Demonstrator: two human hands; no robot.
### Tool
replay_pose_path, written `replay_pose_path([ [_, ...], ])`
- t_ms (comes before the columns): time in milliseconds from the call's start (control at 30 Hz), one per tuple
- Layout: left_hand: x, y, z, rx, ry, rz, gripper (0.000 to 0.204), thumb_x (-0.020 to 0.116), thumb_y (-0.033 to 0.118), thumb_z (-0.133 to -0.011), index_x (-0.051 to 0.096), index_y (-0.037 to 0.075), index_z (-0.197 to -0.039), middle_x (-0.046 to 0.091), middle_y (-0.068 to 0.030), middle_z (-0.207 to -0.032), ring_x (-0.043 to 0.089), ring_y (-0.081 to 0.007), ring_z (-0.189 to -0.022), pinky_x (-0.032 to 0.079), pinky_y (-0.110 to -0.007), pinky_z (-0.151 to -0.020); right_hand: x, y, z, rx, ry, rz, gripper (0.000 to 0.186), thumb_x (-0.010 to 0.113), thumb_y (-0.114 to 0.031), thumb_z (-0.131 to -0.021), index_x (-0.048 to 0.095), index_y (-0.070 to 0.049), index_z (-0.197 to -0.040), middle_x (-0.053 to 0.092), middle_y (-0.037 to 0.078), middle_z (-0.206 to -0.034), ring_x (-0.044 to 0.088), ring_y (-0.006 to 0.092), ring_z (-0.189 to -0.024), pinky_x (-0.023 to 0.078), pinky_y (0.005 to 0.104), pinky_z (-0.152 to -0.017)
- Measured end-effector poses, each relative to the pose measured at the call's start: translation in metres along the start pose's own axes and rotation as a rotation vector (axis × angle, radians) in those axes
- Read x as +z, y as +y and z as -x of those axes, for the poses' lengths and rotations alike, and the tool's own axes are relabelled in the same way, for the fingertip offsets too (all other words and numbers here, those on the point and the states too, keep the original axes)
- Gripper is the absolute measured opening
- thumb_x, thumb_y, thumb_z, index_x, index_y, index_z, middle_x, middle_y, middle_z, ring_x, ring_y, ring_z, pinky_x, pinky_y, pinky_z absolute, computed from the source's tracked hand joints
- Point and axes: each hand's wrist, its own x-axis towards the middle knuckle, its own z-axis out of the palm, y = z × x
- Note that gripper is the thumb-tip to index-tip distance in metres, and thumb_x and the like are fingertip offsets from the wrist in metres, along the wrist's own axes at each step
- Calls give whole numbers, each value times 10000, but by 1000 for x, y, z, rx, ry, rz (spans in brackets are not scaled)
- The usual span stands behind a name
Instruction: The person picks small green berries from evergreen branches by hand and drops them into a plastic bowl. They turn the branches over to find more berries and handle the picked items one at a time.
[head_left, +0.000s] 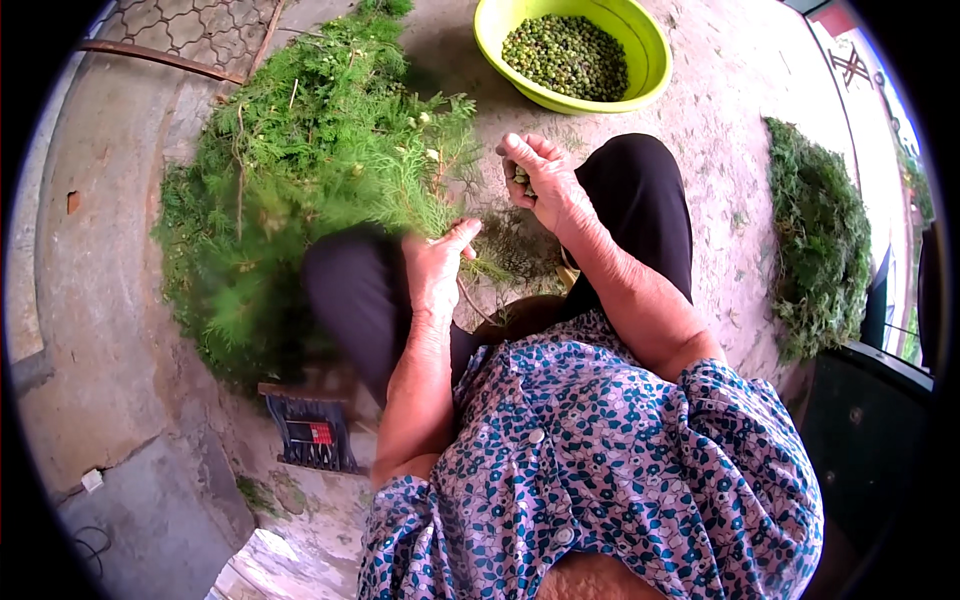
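My left hand (pixel 436 268) is closed on a feathery green conifer sprig (pixel 425 195); its foliage spreads up over my left knee, and a thin stem shows below the fingers. Small pale green cones dot the foliage. Curled into a fist, my right hand (pixel 545 182) holds a clutch of small green cones (pixel 523 178), partly hidden by the fingers. It hovers beside my right knee, apart from the sprig. Beyond it stands a yellow-green plastic basin (pixel 652 62) with a layer of small round green and brownish cones (pixel 567 58) inside.
A large heap of cut conifer branches (pixel 290 140) lies at my left, reaching my left knee. Another, darker heap of greenery (pixel 820 240) sits at the far right. A small dark slatted stool (pixel 312 432) with something red on it is at lower left. Bits of foliage litter the concrete floor (pixel 725 170).
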Motion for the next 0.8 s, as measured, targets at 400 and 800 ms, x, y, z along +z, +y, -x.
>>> replay_pose_path([
  [400, 1, -12, 3, 13, 13, -295, 253, 719, 80, -705, 604, 12, -920, 626, -46, -728, 471, -103, -438, 365, -220, -423, 38, -5, -6, -627, -116, 1305, 267, 626, -182, -791, 569, -85, -1033, 606, 173, -764, 609, 332, -726, 475, 369, -609],
  [800, 7, 3, 14, -135, 226, -166, 357, 636, 322, -810, 511, 14, -940, 527, -20, -584, 412, -71, -423, 306, -194, -370, 2, -31, -23, -193, -131, 404, 257, 554, -256, -865, 553, -27, -981, 552, 47, -682, 464, 88, -471, 348, 222, -393],
])
